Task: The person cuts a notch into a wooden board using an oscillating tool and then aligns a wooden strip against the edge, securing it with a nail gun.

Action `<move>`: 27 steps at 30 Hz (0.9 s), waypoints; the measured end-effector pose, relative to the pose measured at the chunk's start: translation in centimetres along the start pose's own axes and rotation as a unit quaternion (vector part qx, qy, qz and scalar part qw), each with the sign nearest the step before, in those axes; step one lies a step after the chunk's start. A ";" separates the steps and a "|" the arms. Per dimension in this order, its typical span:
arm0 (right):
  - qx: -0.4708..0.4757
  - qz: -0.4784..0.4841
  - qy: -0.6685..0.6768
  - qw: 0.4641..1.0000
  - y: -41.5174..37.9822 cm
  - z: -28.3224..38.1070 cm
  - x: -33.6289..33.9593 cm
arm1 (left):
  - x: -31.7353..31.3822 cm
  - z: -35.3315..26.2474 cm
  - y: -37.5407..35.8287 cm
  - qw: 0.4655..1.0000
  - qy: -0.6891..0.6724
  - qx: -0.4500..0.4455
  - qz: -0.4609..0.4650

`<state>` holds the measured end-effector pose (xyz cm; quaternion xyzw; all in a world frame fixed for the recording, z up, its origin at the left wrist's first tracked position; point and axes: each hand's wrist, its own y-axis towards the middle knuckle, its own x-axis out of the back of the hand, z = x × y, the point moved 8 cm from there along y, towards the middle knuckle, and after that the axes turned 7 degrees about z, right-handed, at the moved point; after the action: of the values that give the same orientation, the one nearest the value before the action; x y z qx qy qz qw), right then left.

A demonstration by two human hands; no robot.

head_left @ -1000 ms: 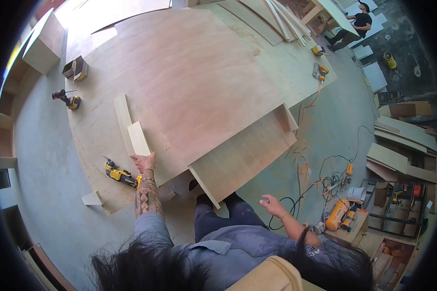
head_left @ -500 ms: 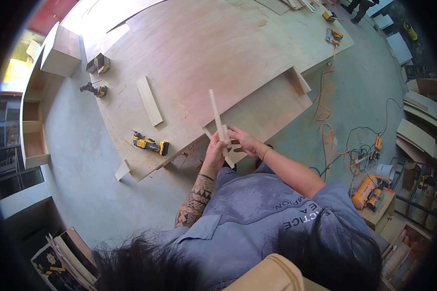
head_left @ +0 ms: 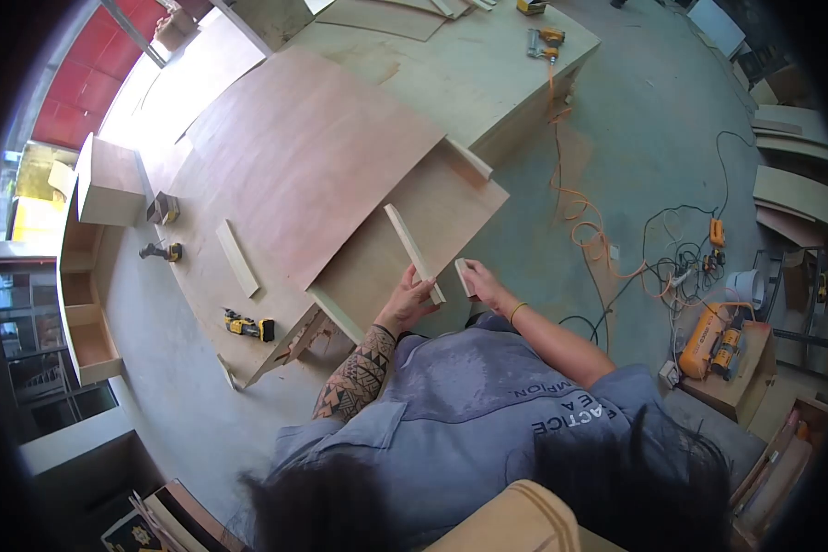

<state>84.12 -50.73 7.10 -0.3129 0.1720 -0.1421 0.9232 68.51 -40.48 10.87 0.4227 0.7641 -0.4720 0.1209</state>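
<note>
My left hand [head_left: 408, 300] grips a long, narrow wood strip [head_left: 408, 241] near its lower end. The strip slants up and away over the open box-like plywood piece [head_left: 451, 204] at the table's edge. In my right hand [head_left: 486, 285] is a short wood block [head_left: 465, 278], pinched between thumb and fingers. A small gap separates the block from the strip. Both hands are just in front of my body, close to the near side of the plywood piece.
A large plywood sheet [head_left: 340, 156] covers much of the worktable. On the left lie a yellow multi-tool [head_left: 248, 326], a loose board [head_left: 237, 258] and a drill [head_left: 161, 252]. A nail gun [head_left: 546, 42] rests far right. Orange hose [head_left: 591, 221] and an orange compressor [head_left: 706, 340] occupy the floor.
My hands have come apart: the short block is now in my right hand, away from the strip in my left. The view has shifted, so the table appears further left.
</note>
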 end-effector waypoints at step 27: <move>-0.122 -0.232 -0.018 0.965 -5.9 1.4 26.2 | -2.8 -3.1 39.4 0.994 0.020 -0.087 -0.069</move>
<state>107.37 -64.18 5.83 -0.4572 0.0939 -0.3244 0.8228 100.88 -31.64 -10.29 0.3659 0.8320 -0.4025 0.1091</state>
